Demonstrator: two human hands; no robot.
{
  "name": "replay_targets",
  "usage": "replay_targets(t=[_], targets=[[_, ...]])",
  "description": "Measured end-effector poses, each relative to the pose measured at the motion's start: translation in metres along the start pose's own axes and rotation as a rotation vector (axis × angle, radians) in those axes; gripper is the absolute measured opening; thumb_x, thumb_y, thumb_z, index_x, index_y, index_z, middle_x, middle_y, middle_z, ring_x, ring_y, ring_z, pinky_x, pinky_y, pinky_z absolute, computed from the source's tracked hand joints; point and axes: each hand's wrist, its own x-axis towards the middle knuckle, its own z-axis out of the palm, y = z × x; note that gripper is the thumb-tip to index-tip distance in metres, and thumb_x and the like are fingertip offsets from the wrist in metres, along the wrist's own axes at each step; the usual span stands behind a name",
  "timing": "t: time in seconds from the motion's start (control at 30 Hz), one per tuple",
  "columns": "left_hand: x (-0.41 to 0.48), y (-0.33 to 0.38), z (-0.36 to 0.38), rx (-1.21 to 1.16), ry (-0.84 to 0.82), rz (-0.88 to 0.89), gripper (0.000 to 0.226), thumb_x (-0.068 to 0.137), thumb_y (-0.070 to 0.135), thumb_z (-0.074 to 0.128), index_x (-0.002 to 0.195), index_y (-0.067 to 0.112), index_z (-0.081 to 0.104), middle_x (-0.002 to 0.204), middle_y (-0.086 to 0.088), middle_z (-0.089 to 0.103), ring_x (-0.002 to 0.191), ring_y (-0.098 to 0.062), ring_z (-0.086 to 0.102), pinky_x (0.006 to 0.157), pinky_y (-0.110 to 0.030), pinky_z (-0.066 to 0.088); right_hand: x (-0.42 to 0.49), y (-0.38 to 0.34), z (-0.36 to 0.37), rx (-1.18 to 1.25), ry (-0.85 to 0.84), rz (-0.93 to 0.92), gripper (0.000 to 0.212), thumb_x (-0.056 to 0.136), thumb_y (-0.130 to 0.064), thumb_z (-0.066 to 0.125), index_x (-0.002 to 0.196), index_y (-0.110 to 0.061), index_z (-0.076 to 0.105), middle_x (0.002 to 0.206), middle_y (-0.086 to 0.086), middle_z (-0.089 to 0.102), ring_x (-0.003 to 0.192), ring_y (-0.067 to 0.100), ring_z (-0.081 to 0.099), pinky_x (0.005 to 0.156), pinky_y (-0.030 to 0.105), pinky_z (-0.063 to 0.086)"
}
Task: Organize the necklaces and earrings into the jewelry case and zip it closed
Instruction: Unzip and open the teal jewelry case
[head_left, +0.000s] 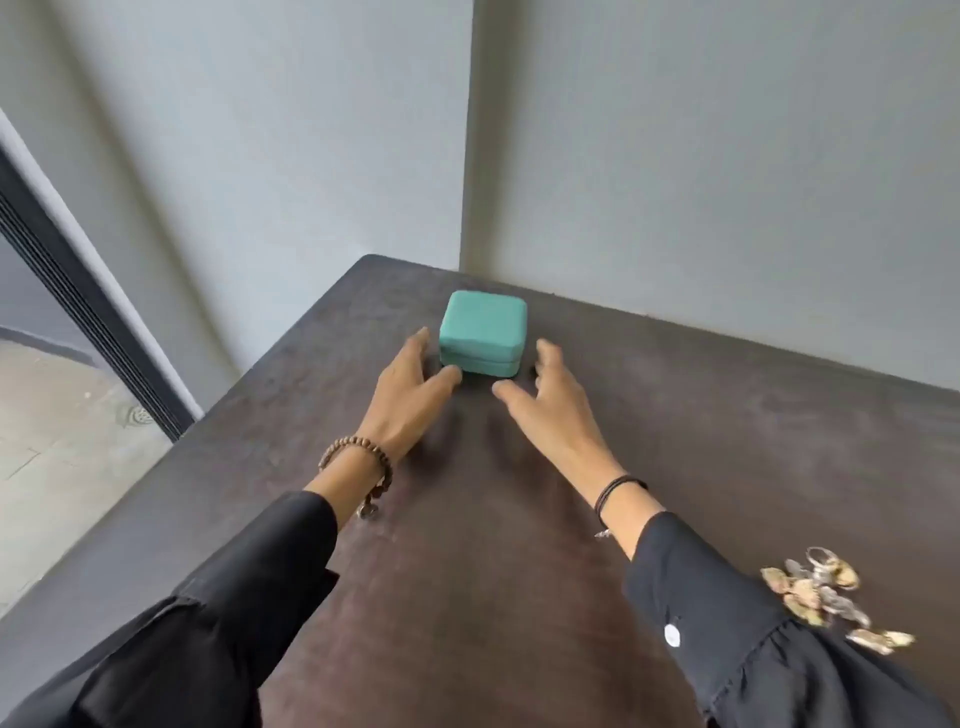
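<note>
A small teal jewelry case sits closed on the dark table, near its far edge by the wall. My left hand reaches to the case's left side, fingers spread, thumb tip close to its front left corner. My right hand is spread at the case's right side, thumb near the front. Whether either hand touches the case I cannot tell. A pile of gold and silver jewelry lies on the table at the near right, beside my right sleeve.
A grey wall runs right behind the table's far edge. The table's left edge drops off to a tiled floor beside a dark door frame. Bare tabletop lies between my arms.
</note>
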Motion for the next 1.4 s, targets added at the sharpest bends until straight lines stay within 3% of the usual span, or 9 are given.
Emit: replay_targets(t=[0.1, 0.17, 0.23, 0.37, 0.6, 0.83, 1.13, 1.23, 1.4], targets=[[0.012, -0.009, 0.012, -0.018, 0.058, 0.133, 0.050, 0.086, 0.027, 0.057, 0.135, 0.017, 0.053, 0.123, 0.005, 0.064, 0.110, -0.012, 0.059, 0.097, -0.030, 0.045, 0.013, 0.011, 0.011, 0.061, 0.070, -0.070, 0.080, 0.087, -0.035, 0.065, 0.156, -0.020, 0.027, 0.153, 0.001, 0.048, 0.139, 0.017, 0.047, 0.112, 0.034, 0.040], [0.017, -0.012, 0.016, -0.019, 0.081, 0.154, 0.046, 0.090, 0.019, 0.056, 0.136, 0.017, 0.055, 0.123, 0.004, 0.067, 0.111, -0.014, 0.062, 0.097, -0.030, 0.048, 0.016, 0.012, 0.015, 0.081, 0.084, -0.098, 0.068, 0.090, -0.030, 0.063, 0.151, -0.021, 0.036, 0.135, -0.007, 0.058, 0.118, 0.011, 0.056, 0.089, 0.020, 0.045], [0.018, -0.016, 0.018, -0.013, 0.102, 0.178, 0.044, 0.090, 0.020, 0.056, 0.134, 0.018, 0.057, 0.120, 0.003, 0.069, 0.110, -0.015, 0.063, 0.095, -0.031, 0.050, 0.013, 0.013, 0.020, 0.070, 0.099, -0.144, 0.059, 0.092, -0.027, 0.061, 0.147, -0.021, 0.041, 0.126, -0.007, 0.061, 0.106, 0.010, 0.057, 0.075, 0.017, 0.042], [0.010, -0.011, 0.016, -0.003, 0.130, 0.156, 0.035, 0.091, 0.020, 0.056, 0.125, 0.015, 0.061, 0.114, 0.000, 0.069, 0.105, -0.017, 0.062, 0.081, -0.024, 0.047, 0.008, 0.011, 0.024, 0.108, 0.125, -0.147, 0.059, 0.090, -0.029, 0.061, 0.146, -0.023, 0.043, 0.125, -0.005, 0.064, 0.110, 0.013, 0.060, 0.082, 0.024, 0.043], [-0.037, 0.007, 0.006, 0.005, 0.095, 0.122, 0.032, 0.092, 0.018, 0.057, 0.124, 0.014, 0.059, 0.114, -0.002, 0.067, 0.098, -0.015, 0.060, 0.066, -0.014, 0.043, -0.031, -0.003, 0.010, 0.118, 0.067, -0.112, 0.053, 0.089, -0.027, 0.063, 0.139, -0.022, 0.048, 0.121, -0.004, 0.066, 0.104, 0.012, 0.061, 0.069, 0.012, 0.041], [-0.136, 0.016, -0.018, -0.030, 0.097, 0.144, 0.038, 0.091, 0.015, 0.056, 0.129, 0.015, 0.057, 0.116, -0.004, 0.069, 0.107, -0.021, 0.064, 0.084, -0.031, 0.053, -0.125, -0.020, 0.005, 0.125, 0.048, -0.148, 0.054, 0.088, -0.028, 0.064, 0.139, -0.025, 0.046, 0.119, -0.006, 0.068, 0.107, 0.010, 0.063, 0.073, 0.012, 0.042], [-0.277, -0.013, -0.071, -0.042, 0.182, 0.181, 0.058, 0.084, 0.021, 0.055, 0.142, 0.024, 0.054, 0.118, 0.011, 0.070, 0.110, -0.014, 0.067, 0.099, -0.039, 0.055, -0.256, -0.041, 0.039, 0.127, -0.016, -0.246, 0.059, 0.086, -0.024, 0.067, 0.141, -0.028, 0.045, 0.120, -0.010, 0.069, 0.103, 0.003, 0.063, 0.072, 0.001, 0.042], [-0.312, -0.035, -0.091, -0.066, 0.210, 0.191, 0.054, 0.090, 0.018, 0.059, 0.143, 0.027, 0.052, 0.125, 0.015, 0.068, 0.117, -0.007, 0.065, 0.104, -0.037, 0.053, -0.287, -0.045, 0.060, 0.169, -0.077, -0.266, 0.059, 0.087, -0.019, 0.067, 0.141, -0.028, 0.046, 0.124, -0.011, 0.069, 0.108, -0.004, 0.063, 0.075, -0.004, 0.040], [-0.348, -0.071, -0.126, -0.080, 0.221, 0.168, 0.055, 0.098, 0.006, 0.059, 0.149, 0.023, 0.048, 0.133, 0.018, 0.064, 0.124, 0.008, 0.058, 0.108, -0.024, 0.048, -0.320, -0.050, 0.095, 0.223, -0.186, -0.298, 0.062, 0.088, -0.015, 0.065, 0.145, -0.029, 0.045, 0.129, -0.011, 0.066, 0.114, -0.012, 0.060, 0.090, 0.005, 0.047]])
